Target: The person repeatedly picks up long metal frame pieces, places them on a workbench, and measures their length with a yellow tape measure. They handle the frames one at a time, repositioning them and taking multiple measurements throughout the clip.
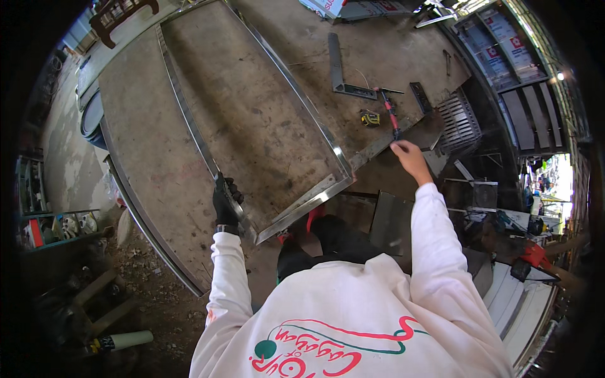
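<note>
Left fingers (225,196) clamped on steel frame (252,120) edge | right fingers (403,150) clamped on red-handled tool (391,113)

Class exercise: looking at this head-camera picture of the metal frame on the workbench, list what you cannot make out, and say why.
- Head view: the left hand wears a dark glove on the metal frame, so its fingers are hidden.
- The right hand covers the grip of the red-handled tool.
- The tape measure is too small to read.
- The frame's far corners blur near the rim.

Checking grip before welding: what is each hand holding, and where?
Left hand grips the metal frame on its left rail near the corner. Right hand holds the red-handled tool by its handle end.
</note>
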Demonstrator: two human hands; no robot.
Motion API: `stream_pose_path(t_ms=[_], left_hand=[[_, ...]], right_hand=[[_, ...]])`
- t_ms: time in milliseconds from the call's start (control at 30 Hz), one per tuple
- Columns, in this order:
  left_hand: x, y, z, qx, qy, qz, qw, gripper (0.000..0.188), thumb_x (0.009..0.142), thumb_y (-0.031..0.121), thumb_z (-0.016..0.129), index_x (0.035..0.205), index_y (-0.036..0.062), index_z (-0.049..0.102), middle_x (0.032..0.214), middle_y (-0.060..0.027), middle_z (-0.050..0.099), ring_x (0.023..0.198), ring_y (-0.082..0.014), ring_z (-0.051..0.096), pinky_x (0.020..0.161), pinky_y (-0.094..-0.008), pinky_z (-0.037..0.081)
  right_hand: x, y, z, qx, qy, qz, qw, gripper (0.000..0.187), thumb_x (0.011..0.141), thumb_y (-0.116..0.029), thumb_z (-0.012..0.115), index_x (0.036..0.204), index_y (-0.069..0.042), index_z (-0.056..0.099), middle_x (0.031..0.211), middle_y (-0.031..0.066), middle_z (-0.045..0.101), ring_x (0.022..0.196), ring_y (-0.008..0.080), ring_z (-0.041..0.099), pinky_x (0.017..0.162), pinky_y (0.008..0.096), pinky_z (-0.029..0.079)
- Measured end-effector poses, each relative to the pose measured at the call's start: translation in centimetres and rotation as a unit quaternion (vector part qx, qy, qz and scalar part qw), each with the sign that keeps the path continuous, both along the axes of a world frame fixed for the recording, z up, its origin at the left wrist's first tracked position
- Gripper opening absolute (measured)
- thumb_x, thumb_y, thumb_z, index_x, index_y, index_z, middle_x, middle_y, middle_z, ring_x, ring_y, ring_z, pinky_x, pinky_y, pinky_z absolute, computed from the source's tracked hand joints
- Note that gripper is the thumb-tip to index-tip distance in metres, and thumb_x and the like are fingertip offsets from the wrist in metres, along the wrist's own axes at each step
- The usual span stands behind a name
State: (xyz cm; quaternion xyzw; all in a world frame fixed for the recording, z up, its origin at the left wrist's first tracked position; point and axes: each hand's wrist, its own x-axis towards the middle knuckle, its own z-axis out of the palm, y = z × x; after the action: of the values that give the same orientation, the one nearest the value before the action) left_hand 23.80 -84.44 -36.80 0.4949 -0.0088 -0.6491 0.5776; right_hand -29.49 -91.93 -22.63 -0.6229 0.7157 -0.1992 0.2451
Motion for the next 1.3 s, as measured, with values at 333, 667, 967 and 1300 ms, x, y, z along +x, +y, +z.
stream_pose_path(t_ms=[333, 667, 967, 1300], left_hand=[[-1.7, -7.7, -3.6, 0.017, -0.09, 0.008, 0.996, 0.041, 0.095, 0.053, 0.067, 0.097, 0.0118, 0.063, 0.068, 0.0008, 0.056, 0.053, -0.016, 0.054, 0.05, -0.0323, 0.048], [-0.1, -5.9, 3.3, 0.073, -0.64, -0.118, 0.756, 0.024, 0.091, 0.025, 0.075, 0.099, 0.0025, 0.072, 0.08, -0.0027, 0.07, 0.065, -0.0125, 0.063, 0.061, -0.0301, 0.055], [-25.2, -4.4, 10.7, -0.05, -0.184, -0.253, 0.948, 0.043, 0.098, 0.019, 0.067, 0.136, -0.0004, 0.06, 0.119, -0.0055, 0.07, 0.101, -0.0132, 0.065, 0.087, -0.0304, 0.054], [-28.6, -4.4, 12.8, -0.153, -0.239, -0.414, 0.865, 0.028, 0.094, 0.014, 0.068, 0.117, -0.0008, 0.07, 0.117, -0.0095, 0.071, 0.106, -0.0189, 0.066, 0.097, -0.0336, 0.05]], right_hand=[[-4.9, 1.1, -8.7, 0.056, -0.059, -0.042, 0.996, 0.033, 0.092, -0.03, 0.073, 0.103, 0.002, 0.073, 0.088, 0.0124, 0.074, 0.085, 0.02, 0.07, 0.078, 0.033, 0.055], [-1.6, -14.0, -11.6, -0.127, 0.224, 0.146, 0.955, 0.069, 0.074, -0.014, 0.079, 0.137, -0.01, 0.053, 0.137, 0.0172, 0.05, 0.13, 0.0456, 0.046, 0.102, 0.0526, 0.047], [-0.6, -11.3, -8.1, 0.31, -0.345, 0.356, 0.811, 0.064, 0.086, -0.037, 0.076, 0.133, 0.004, 0.059, 0.127, 0.0188, 0.065, 0.122, 0.0292, 0.06, 0.106, 0.0369, 0.044], [1.3, -7.1, -3.1, 0.293, -0.239, 0.516, 0.769, 0.061, 0.091, -0.054, 0.067, 0.119, 0.0, 0.061, 0.114, 0.0229, 0.067, 0.107, 0.0367, 0.064, 0.092, 0.0447, 0.048]])
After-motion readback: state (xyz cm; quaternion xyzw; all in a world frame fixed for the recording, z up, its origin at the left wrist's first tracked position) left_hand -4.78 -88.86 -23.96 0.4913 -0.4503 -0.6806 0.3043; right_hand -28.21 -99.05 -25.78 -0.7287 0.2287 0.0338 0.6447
